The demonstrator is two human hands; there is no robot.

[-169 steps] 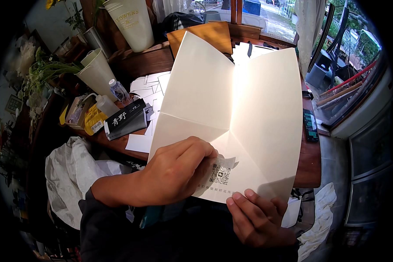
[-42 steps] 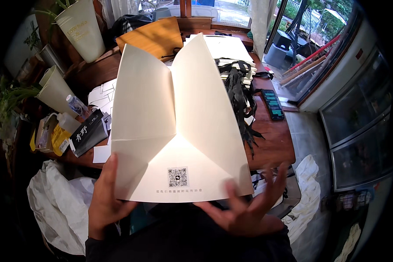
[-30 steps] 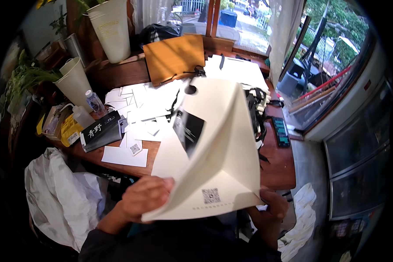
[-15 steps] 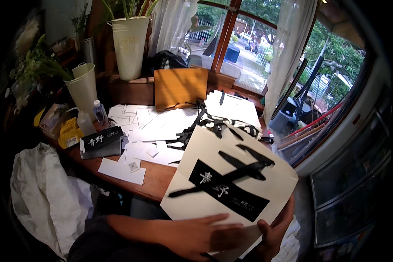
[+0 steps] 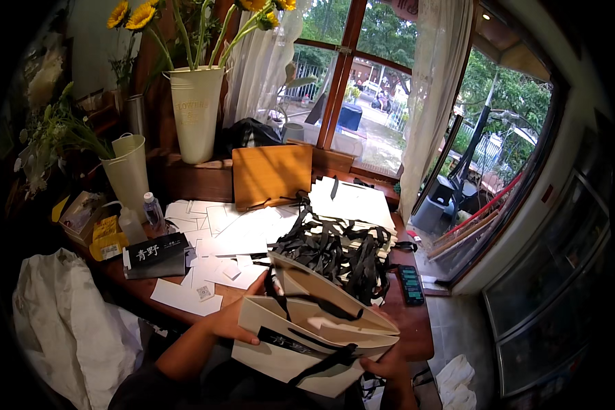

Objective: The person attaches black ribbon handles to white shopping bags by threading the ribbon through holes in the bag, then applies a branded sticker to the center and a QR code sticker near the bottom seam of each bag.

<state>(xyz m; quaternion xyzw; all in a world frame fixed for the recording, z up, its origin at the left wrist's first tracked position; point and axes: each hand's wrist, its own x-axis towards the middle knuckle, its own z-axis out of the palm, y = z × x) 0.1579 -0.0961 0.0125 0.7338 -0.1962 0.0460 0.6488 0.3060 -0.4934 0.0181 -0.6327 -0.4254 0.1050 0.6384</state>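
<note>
A cream paper bag (image 5: 273, 359) tilts in front of me at the table's near edge, its mouth spread wide so the inside shows. My left hand (image 5: 234, 324) grips its left side, thumb on the front panel and fingers toward the back. At the lower right corner, my right hand (image 5: 391, 363) is closed on the bag; some of its fingers are hidden. A black label (image 5: 280, 339) and a black ribbon handle (image 5: 324, 365) cross the front. Behind the bag lies a heap of black ribbon handles (image 5: 321, 246) on stacked pale bags (image 5: 352, 203).
Flat white papers (image 5: 232, 236) cover the table's middle. At left stand a dark box (image 5: 156, 258), bottles (image 5: 154, 212) and cream flower buckets (image 5: 197, 116). A phone (image 5: 411, 285) lies near the table's right edge. A wooden board (image 5: 272, 176) leans by the window.
The bag has gone from flat, front facing me, to opened and tilted. My left hand has moved from across its front to its left side. The view has shifted, revealing the phone.
</note>
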